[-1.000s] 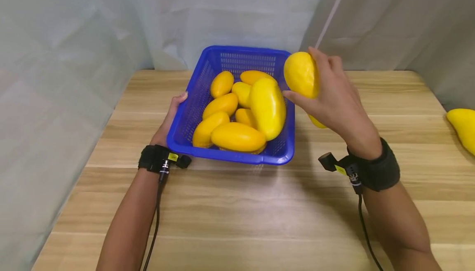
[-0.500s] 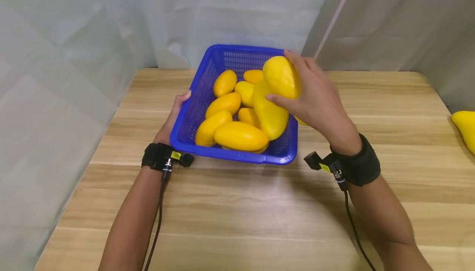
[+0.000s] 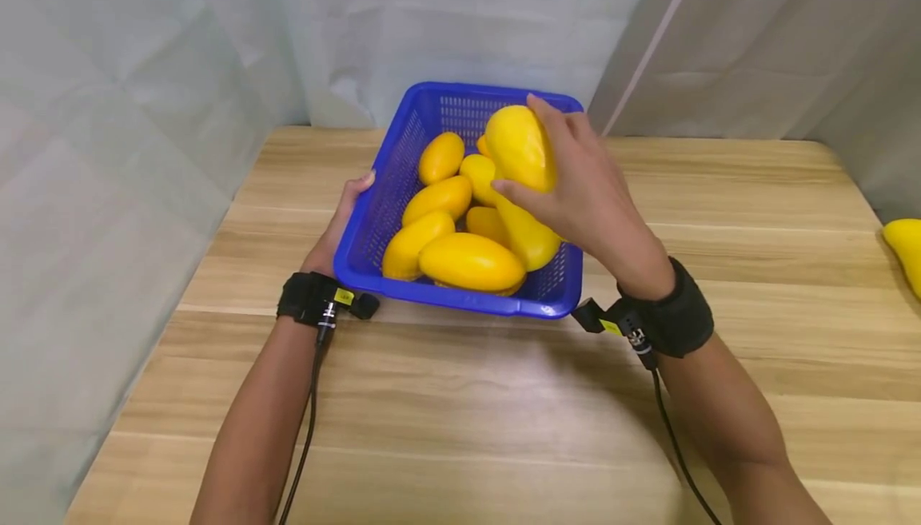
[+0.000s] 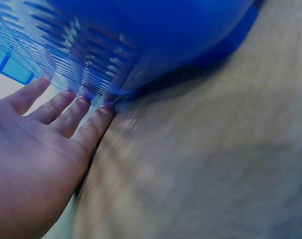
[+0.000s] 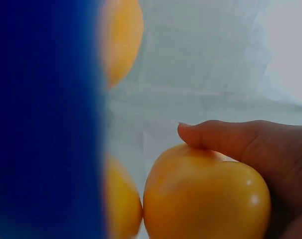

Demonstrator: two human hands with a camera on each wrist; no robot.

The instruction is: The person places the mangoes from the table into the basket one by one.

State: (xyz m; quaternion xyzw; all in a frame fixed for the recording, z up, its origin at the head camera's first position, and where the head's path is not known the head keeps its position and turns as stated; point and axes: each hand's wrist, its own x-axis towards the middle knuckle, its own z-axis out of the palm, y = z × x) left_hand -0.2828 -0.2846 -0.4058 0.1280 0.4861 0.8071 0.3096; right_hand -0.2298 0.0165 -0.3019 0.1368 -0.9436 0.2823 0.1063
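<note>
A blue perforated plastic basket (image 3: 432, 298) stands on the table, with several yellow mangoes inside. At its left side is my left hand (image 3: 344, 217), thumb at the rim. In the left wrist view, this hand's fairly straight fingers (image 4: 93, 127) touch the outer wall. My right hand (image 3: 586, 197) grips a large yellow mango (image 3: 516, 145) over the right part of the basket, thumb in front and fingers behind it. Another large mango (image 3: 532, 241) lies partly hidden under the held one. The right wrist view shows the thumb (image 5: 216, 137) on top of the held mango (image 5: 206, 199).
One more mango (image 3: 908, 249) lies at the far right, cut off by the view's edge. The wooden table (image 3: 460, 413) backs onto a pale hanging cloth (image 3: 460, 21). Black wrist cameras with cables (image 3: 312, 421) are strapped to both arms.
My right hand has carried the mango leftward, from beside the basket's right rim to over the mangoes inside. The left hand keeps its place at the basket.
</note>
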